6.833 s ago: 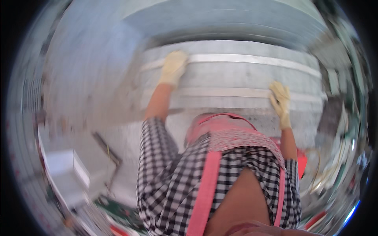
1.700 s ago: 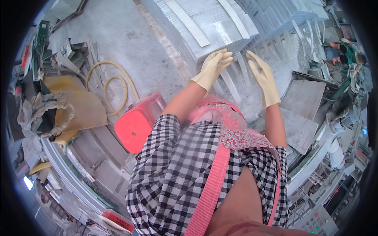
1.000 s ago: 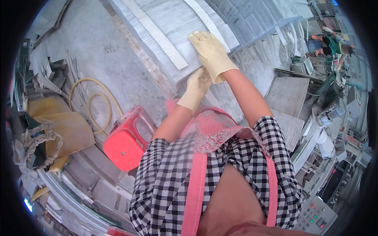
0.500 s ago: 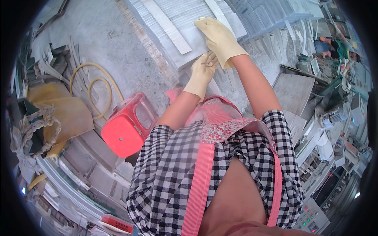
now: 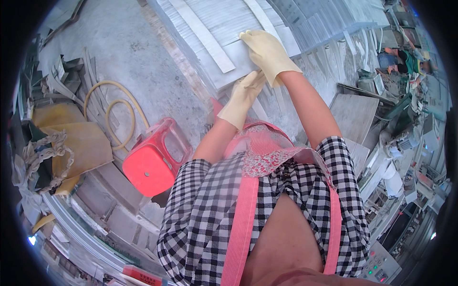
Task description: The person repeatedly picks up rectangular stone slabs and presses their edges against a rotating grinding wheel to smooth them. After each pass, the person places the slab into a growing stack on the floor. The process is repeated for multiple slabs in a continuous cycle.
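Note:
Both my hands wear cream rubber gloves and are at the near end of a stack of thin, pale grey slabs. My right hand lies over the top slab, its fingers reaching forward and the fingertips on the slab's surface; its thumb is hidden. Just below the near edge is my left hand, its fingers stretched out toward the edge and partly hidden near my right wrist. I cannot tell whether it touches the slab. Two long pale strips, a left strip and a right strip, lie across the stack.
A red plastic stool stands at my left, with a yellow hose coiled beyond it. More stacked slabs are at the far right. Flat boards lie on my right. A control panel shows at lower right.
My left hand's fingers have straightened from a looser curl, and its wrist has shifted slightly left. My right hand stays over the slab; the view has shifted slightly.

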Demonstrator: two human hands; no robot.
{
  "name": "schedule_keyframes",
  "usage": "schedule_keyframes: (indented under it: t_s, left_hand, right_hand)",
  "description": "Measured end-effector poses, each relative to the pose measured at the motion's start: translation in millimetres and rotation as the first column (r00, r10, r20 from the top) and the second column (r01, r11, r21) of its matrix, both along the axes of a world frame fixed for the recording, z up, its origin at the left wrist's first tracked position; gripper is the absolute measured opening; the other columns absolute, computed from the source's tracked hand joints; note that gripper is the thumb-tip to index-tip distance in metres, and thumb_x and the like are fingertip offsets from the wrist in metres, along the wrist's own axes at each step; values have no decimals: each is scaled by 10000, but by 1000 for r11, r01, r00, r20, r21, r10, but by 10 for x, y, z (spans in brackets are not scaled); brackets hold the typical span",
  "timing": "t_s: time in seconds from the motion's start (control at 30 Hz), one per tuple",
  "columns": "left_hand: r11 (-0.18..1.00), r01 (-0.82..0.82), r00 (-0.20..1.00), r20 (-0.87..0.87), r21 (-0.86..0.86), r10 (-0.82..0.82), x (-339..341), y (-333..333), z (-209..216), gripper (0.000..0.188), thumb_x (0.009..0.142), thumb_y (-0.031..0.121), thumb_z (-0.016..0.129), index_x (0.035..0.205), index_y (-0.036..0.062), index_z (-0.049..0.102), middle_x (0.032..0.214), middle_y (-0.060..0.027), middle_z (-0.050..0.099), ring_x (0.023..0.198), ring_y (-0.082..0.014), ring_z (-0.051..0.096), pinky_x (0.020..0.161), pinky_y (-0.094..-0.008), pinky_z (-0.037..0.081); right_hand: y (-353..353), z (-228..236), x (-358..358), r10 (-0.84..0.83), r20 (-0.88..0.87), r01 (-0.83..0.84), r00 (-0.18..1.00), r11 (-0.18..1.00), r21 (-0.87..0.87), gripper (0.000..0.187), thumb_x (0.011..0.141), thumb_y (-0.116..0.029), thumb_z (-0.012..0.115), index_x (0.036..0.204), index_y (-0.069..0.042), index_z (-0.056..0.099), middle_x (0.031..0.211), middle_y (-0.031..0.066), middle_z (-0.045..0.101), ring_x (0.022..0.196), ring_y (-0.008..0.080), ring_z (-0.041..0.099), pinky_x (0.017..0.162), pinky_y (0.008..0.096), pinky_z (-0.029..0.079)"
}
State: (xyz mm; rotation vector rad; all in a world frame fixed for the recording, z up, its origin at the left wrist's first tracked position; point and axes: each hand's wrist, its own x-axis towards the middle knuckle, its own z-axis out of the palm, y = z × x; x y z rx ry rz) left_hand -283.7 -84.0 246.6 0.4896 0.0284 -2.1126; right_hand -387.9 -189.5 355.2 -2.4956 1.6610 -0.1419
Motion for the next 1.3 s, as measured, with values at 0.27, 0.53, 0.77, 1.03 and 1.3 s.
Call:
schedule_keyframes:
  t_s: [0.27,0.53,0.77,1.03,1.3]
  left_hand:
    - [996,73,996,43,50,-76,33,-105,-46,539,993,307,627,1398,-26,502,1423,-191,552,1349,-318,503,1181,-444,357]
    - [976,20,998,-66,215,-6,-82,17,-39,486,1012,216,591,1437,12,471,1445,-162,532,1347,-316,501,1145,-466,385]
    - [972,-10,986,-158,234,48,63,-146,59,462,1022,126,525,1454,12,409,1470,-160,487,1360,-319,482,1162,-486,391]
    - [933,10,983,-173,359,56,113,-332,88,393,1020,147,560,1378,5,481,1403,-147,554,1318,-323,527,1141,-497,426]
    - [950,74,949,-315,303,27,423,-588,-178,423,1012,174,599,1388,19,481,1381,-133,572,1264,-297,559,1095,-421,459]
  right_hand:
    - [77,107,108,-29,13,30,999,998,-49,167,755,-38,619,905,-7,687,972,155,703,997,343,657,895,426,529]
    - [261,-3,24,-39,-80,39,996,999,-11,166,746,-34,616,878,-1,711,849,152,705,959,341,660,862,428,529]
    - [782,-97,-323,-147,257,156,955,988,-17,366,825,-123,617,1170,-5,643,1061,182,707,1006,395,628,914,476,491]
    - [1753,-514,-1017,-724,686,933,81,298,204,511,915,-289,704,1346,-34,600,1337,133,638,1282,289,568,1109,461,423]
    - [1707,-851,-746,-707,495,213,-505,453,865,415,928,-227,721,1246,23,628,1176,115,700,1017,207,705,847,390,614]
